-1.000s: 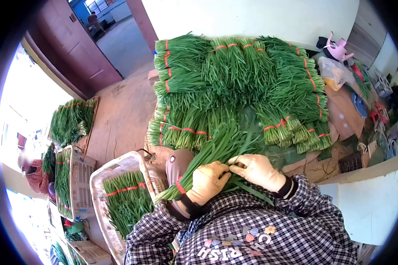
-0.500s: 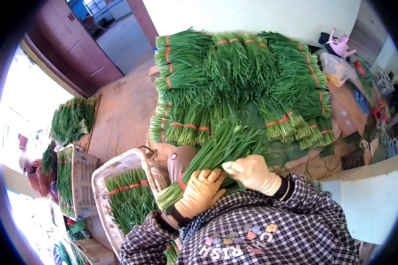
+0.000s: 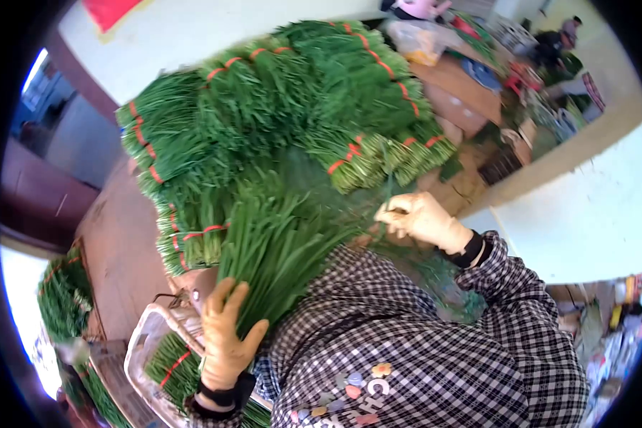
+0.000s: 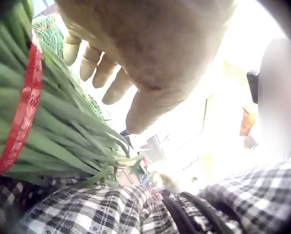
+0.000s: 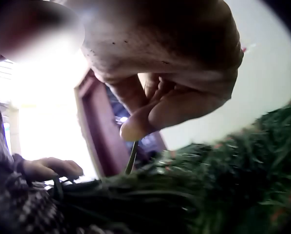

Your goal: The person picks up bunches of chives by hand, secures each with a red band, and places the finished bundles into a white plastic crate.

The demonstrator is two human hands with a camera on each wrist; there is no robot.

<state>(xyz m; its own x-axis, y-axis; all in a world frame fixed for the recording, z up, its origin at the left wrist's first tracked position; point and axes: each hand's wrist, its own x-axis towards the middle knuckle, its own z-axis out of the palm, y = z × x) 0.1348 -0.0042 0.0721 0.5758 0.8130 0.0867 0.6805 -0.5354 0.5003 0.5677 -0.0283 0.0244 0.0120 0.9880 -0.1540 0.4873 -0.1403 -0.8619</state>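
Observation:
A bundle of long green leaves [image 3: 274, 250], which look like garlic chives, lies across the person's lap. A red band [image 4: 26, 105] circles it in the left wrist view. Beside its near left end is the gloved left hand [image 3: 227, 335], fingers extended and thumb spread, overlapping the leaves in the head view. Out to the right of the bundle, the gloved right hand [image 3: 426, 220] pinches a thin green blade [image 5: 131, 158] between thumb and fingertips.
Many red-banded bundles [image 3: 264, 100] are stacked on the floor ahead. A white plastic crate [image 3: 139, 346] with more bundles stands at the left. Cardboard [image 3: 456, 89] and clutter lie at the far right, behind a white panel [image 3: 585, 207].
The head view has swung right. The left hand has released its grip on the bundle and spread its fingers. The right hand has moved from the bundle out to the right with a blade.

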